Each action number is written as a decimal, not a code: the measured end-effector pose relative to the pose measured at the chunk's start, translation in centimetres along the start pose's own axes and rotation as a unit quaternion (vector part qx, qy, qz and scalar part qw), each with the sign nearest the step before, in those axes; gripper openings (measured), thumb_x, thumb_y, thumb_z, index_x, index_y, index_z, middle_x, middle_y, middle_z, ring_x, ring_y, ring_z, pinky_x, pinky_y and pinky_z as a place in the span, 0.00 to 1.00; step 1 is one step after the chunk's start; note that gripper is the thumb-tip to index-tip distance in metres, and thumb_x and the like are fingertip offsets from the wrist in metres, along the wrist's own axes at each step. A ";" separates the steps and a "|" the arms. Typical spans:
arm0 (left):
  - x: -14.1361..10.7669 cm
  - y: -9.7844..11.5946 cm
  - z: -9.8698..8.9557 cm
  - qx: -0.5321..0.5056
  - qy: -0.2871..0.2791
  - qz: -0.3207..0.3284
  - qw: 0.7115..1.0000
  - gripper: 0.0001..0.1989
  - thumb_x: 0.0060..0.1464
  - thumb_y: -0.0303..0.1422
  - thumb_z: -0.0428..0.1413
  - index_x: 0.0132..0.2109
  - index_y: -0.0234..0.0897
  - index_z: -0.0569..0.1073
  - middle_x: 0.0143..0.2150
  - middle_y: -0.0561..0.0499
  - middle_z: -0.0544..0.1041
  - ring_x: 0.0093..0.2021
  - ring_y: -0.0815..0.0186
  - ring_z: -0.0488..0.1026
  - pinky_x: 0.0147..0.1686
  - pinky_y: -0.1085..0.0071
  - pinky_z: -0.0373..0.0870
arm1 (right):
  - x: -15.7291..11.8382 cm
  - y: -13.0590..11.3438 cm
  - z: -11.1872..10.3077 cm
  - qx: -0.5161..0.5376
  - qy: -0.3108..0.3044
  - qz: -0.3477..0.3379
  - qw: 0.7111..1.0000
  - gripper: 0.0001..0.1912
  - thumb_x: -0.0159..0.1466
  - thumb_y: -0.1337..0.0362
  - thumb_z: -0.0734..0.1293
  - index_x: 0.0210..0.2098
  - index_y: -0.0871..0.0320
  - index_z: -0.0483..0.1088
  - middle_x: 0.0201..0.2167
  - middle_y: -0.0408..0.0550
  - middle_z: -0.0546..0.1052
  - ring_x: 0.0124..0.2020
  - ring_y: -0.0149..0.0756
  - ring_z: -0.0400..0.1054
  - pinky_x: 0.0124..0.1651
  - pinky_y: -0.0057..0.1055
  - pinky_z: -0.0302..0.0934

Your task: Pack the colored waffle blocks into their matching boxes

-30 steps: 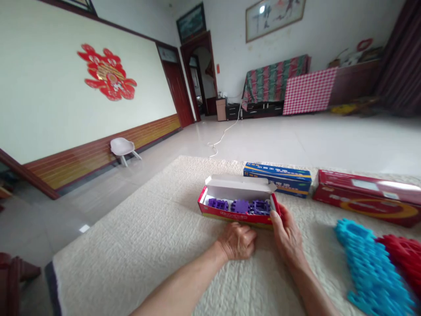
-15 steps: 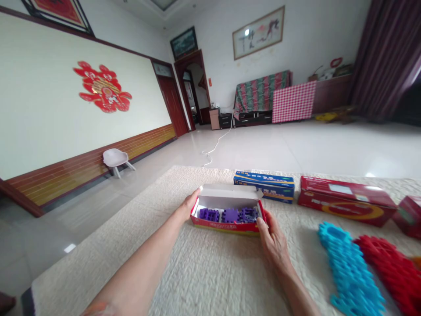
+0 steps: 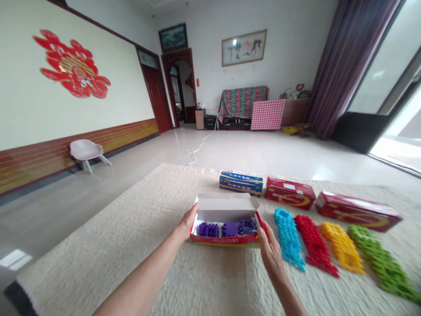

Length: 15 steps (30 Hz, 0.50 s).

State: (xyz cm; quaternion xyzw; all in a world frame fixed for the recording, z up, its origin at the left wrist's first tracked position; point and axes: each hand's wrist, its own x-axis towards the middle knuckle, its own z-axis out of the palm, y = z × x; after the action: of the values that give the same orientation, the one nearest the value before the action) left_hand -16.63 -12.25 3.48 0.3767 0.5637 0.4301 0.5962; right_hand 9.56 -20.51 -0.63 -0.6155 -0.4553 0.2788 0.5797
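Nearer the wearer than the blue carton, an open red carton sits between the left hand and right hand, each half-curled, gripping one end. Uneven lifting could tip out the purple interlocking blocks.

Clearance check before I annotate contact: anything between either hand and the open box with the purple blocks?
Nothing visible. The left hand and right hand already touch the red cardboard box, one at each end. Its lid stands raised on the far side, above the purple interlocking blocks in view.
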 end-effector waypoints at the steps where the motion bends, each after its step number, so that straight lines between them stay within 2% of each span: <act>1: -0.7 -0.3 0.3 -0.015 0.002 -0.007 1.000 0.28 0.52 0.54 0.52 0.42 0.31 0.76 0.34 0.41 0.81 0.39 0.55 0.79 0.40 0.64 0.73 | -0.7 -0.5 -0.8 -0.006 0.006 -0.001 1.000 0.39 0.59 0.40 0.59 0.58 0.63 0.66 0.57 0.59 0.70 0.58 0.51 0.63 0.60 0.44 0.55; 7: -2.3 -1.5 1.4 -0.095 -0.007 -0.034 0.995 0.24 0.51 0.50 0.55 0.38 0.30 0.76 0.25 0.45 0.79 0.29 0.56 0.79 0.32 0.64 0.74 | -3.2 -2.1 -3.8 -0.026 0.019 -0.022 0.999 0.35 0.58 0.42 0.60 0.54 0.60 0.69 0.54 0.55 0.73 0.55 0.49 0.66 0.57 0.43 0.60; 11: -1.5 -1.7 0.8 -0.131 -0.081 -0.031 0.987 0.17 0.45 0.41 0.62 0.37 0.31 0.77 0.28 0.43 0.80 0.30 0.54 0.79 0.31 0.64 0.74 | -4.1 -0.9 -4.0 -0.036 0.022 -0.024 0.999 0.33 0.59 0.42 0.60 0.54 0.59 0.68 0.54 0.55 0.74 0.55 0.48 0.66 0.57 0.43 0.60; 15: 0.0 -2.2 -0.1 -0.158 -0.133 0.008 0.978 0.17 0.44 0.36 0.63 0.42 0.33 0.77 0.33 0.45 0.82 0.35 0.55 0.80 0.35 0.66 0.74 | -5.5 1.2 -3.8 -0.034 0.019 -0.032 0.999 0.31 0.63 0.45 0.58 0.55 0.59 0.67 0.55 0.54 0.72 0.57 0.47 0.65 0.59 0.44 0.57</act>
State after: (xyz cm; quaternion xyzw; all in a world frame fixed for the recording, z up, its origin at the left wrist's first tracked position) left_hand -16.51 -13.02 1.48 0.3359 0.4011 0.4648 0.7143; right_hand 10.81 -27.03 -2.13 -0.6253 -0.4730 0.2324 0.5755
